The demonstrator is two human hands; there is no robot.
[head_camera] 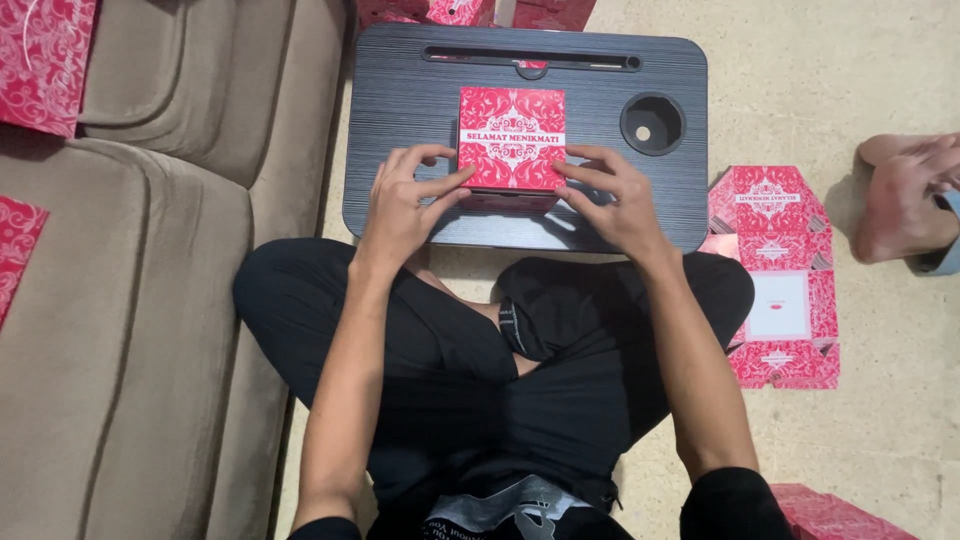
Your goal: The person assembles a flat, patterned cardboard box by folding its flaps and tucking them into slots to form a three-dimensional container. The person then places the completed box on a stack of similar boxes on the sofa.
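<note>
Nearest the camera, in the lower middle of the frame, the person sits cross-legged in dark trousers, forearms running up toward a small black table (420,210) set on the floor.

The left hand (400,205) rests at the left edge of a red patterned box (511,140), fingers curled, thumb and forefinger pinching the lower left corner. The right hand (615,200) mirrors it on the right, fingertips pressed against the lower right edge. Both hands are closed lightly on the box rather than lying flat; neither holds anything else. The box sits on the table's middle, just above and between the two hands, its lid face up toward the camera.

The likely trouble is the thin card. Uneven pressure from one side could skew the box, crease a wall or pop a tucked flap loose, and a push away from the body could slide it up the smooth top toward the slot (530,60) at the far edge.

Right of centre, a flat unfolded box blank (775,280) lies on the floor just beside the table. Above it, at the right edge, another person's foot (905,195) rests. A tan sofa (150,300) fills the left, more red blanks (40,60) on it at upper left.
</note>
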